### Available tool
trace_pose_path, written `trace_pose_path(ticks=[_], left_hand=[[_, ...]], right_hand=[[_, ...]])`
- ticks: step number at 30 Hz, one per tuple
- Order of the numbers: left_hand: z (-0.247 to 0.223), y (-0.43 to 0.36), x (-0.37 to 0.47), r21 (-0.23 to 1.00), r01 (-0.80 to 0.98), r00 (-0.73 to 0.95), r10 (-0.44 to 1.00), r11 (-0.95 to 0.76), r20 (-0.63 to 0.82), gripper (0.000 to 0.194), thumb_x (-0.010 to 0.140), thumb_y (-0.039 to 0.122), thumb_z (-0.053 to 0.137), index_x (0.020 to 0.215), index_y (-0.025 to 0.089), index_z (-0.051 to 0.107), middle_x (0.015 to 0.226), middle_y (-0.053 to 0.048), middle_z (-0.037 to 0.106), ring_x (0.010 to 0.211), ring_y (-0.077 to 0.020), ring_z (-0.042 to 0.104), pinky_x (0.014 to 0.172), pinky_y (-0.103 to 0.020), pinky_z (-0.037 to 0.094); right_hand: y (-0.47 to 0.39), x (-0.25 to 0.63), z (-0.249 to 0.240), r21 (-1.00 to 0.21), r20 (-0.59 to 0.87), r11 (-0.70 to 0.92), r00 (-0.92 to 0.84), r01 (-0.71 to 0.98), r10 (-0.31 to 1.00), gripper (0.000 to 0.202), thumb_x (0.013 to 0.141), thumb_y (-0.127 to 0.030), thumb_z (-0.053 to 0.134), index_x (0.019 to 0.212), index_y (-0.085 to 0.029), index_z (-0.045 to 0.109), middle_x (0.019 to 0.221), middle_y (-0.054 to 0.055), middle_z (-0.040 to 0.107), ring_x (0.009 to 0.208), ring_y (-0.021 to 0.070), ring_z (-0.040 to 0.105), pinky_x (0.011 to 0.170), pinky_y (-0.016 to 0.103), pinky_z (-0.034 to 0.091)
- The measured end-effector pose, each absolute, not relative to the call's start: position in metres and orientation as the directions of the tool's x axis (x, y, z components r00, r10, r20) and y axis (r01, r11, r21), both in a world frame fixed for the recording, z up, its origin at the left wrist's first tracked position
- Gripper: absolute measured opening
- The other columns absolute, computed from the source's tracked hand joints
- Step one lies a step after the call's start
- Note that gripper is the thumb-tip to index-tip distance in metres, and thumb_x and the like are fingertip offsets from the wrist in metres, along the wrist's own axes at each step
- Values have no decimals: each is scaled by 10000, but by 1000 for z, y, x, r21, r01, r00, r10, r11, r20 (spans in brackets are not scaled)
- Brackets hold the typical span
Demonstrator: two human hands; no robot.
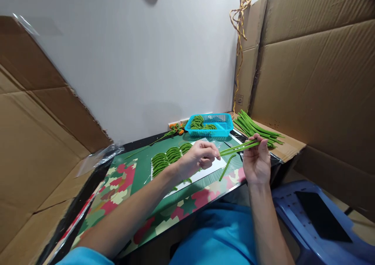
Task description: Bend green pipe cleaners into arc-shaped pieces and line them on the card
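Observation:
Two or so thin green pipe cleaners (236, 149) stretch between my hands above the table. My right hand (257, 164) pinches their far right end between thumb and fingers, palm turned up. At their other end, the curled fingers of my left hand (202, 155) close on the tips. Below them lies a single slightly bent pipe cleaner (226, 169). Rows of curved green pipe cleaners (159, 163) rest on a white sheet (206, 172), partly hidden by my left forearm.
A blue plastic basket (224, 132) at the back holds curved green pieces. Straight pipe cleaners (252, 127) are piled at the right on cardboard. Orange flowers (178, 129) lie left of the basket. Cardboard walls (316, 69) flank the table; a blue stool (293, 196) stands lower right.

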State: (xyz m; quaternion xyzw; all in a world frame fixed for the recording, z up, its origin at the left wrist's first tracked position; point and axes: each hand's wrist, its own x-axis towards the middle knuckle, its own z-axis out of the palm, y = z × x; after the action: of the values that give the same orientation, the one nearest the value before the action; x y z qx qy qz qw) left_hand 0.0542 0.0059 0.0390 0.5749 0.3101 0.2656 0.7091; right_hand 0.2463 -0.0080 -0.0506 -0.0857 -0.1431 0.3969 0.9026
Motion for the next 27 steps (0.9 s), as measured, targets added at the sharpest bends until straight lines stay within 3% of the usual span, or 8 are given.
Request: trace_pose_path(ticks=[4, 12, 21, 27], left_hand=[[39, 4, 55, 982, -24, 674, 728, 188, -123, 231, 687, 278, 857, 691, 103, 707, 466, 97, 342, 433, -12, 178, 442, -192, 127], [32, 6, 56, 987, 18, 751, 650, 157, -117, 250, 739, 305, 859, 752, 85, 740, 461, 93, 354, 419, -20, 221, 435, -195, 146], [30, 5, 55, 993, 88, 803, 585, 76, -116, 361, 871, 458, 807, 815, 118, 701, 519, 90, 359, 462, -36, 249, 455, -186, 178], [30, 4, 56, 988, 142, 790, 609, -61, -76, 387, 883, 506, 802, 855, 131, 710, 565, 54, 467, 474, -66, 361, 448, -210, 254]], right_hand=[[-9, 246, -49, -250, 183, 672, 647, -697, 740, 288, 684, -373, 1009, 810, -194, 822, 859, -26, 820, 741, 64, 740, 783, 168, 642], [-16, 244, -40, -230, 147, 707, 694, -669, 705, 333, 630, -341, 1036, 836, -185, 826, 903, -34, 833, 820, 66, 771, 839, 133, 637], [-15, 243, -42, -245, 206, 753, 727, -610, 656, 321, 641, -405, 1026, 774, -208, 810, 869, -37, 813, 801, 63, 756, 808, 130, 638], [-14, 245, -47, -250, 212, 748, 719, -615, 662, 280, 708, -388, 992, 785, -204, 796, 974, -6, 816, 827, 79, 758, 811, 170, 645]])
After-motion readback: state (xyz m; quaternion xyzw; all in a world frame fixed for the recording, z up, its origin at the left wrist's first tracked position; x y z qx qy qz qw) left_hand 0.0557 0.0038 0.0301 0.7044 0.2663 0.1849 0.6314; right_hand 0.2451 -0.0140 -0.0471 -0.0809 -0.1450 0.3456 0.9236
